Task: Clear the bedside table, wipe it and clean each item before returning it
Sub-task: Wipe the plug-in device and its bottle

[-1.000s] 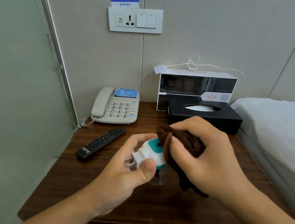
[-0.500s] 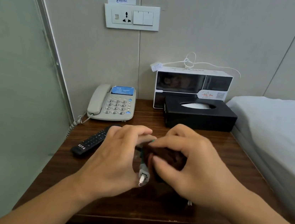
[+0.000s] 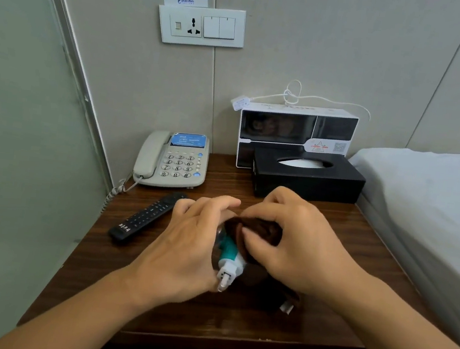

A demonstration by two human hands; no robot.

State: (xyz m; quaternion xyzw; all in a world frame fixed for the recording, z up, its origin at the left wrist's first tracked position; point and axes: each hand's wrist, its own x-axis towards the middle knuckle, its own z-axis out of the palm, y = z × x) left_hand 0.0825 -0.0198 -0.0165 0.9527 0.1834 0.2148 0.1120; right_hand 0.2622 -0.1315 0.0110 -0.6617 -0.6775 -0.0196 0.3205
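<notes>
Since a second ago the plug-in device has been turned over in the left hand, so that its prongs, formerly pointing left, are now directed toward the camera and downward, above the bedside table. It is gripped by the curled fingers of the left hand, while the brown cloth is pinched in the right hand and pressed against its far end. A fresh face is judged under wiping; return not yet done.
</notes>
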